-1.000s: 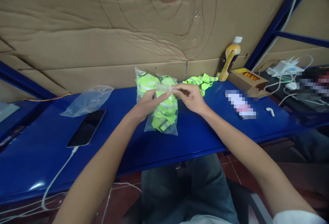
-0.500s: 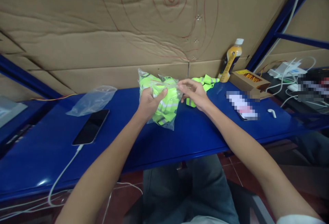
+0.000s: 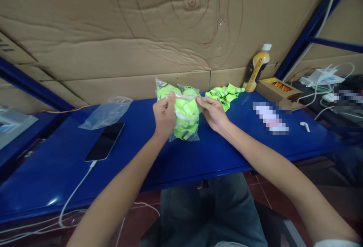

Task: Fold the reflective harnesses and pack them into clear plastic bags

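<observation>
A clear plastic bag [image 3: 186, 120] holds folded neon-yellow fabric with silvery reflective stripes. My left hand [image 3: 165, 115] pinches its top edge at the left corner, thumb up. At the opposite corner, my right hand [image 3: 213, 111] grips the same edge between thumb and fingers, so the bag's mouth is stretched straight between both hands. Behind it stand other bagged neon pieces [image 3: 165, 88], partly hidden. Loose neon-yellow striped fabric [image 3: 227, 95] lies crumpled on the blue table [image 3: 215, 156], just beyond my right hand.
An empty clear bag [image 3: 106, 113] and a black phone [image 3: 104, 141] on a white cable lie to the left. Toward the right are a yellow drink bottle [image 3: 257, 68], an open cardboard box [image 3: 279, 90], a blurred phone [image 3: 270, 118] and a white earbud [image 3: 304, 126]. Cardboard [image 3: 136, 58] walls the back.
My right hand has closed on the bag's right corner. My left hand has turned more upright at the left corner, and the top edge is now pulled straight. The view has shifted slightly.
</observation>
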`<state>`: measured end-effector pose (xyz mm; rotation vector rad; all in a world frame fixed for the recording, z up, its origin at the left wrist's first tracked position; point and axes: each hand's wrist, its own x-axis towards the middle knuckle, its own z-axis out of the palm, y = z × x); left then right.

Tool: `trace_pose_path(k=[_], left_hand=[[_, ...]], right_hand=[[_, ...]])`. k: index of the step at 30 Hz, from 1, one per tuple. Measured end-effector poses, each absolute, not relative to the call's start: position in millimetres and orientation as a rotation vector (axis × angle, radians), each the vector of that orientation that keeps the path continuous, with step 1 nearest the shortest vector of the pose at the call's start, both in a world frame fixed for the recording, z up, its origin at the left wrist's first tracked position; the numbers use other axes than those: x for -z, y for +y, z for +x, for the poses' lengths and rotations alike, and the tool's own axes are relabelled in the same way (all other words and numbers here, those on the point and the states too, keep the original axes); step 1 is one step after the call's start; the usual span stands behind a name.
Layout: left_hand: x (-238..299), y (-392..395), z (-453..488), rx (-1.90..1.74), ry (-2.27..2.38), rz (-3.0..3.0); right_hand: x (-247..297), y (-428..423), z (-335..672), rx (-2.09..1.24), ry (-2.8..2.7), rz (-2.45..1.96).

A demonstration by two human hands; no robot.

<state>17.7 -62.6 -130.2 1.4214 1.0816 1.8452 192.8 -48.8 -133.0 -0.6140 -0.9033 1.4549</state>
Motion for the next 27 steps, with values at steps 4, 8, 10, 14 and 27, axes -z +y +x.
trace_pose_path(k=[4,8,10,14,27], left_hand=[[124.6,-62.9,15.3,-1.903,1.09,1.524],[121.6,-60.1,12.7,-1.899,1.094,1.509],[123.1,-59.3,12.6,-1.889,1.12,1.465],[127.4,-60.0,14.3,-1.885,1.166,1.476],[127.0,-64.9,21.0,-1.8,1.043,1.468]], right_hand=[[134.6,-49.7,194.7,-1.508,-0.863,-0.647],[136.4,-48.3,195.1,-1.433,-0.85,-0.687],[137.3,-48.4,193.6,-1.381,-0.859,-0.687],[137.4,-49.1,191.0,-1.369,-0.909,-0.675],[137.9,-48.0,187.8,-1.372,-0.84,-0.67]])
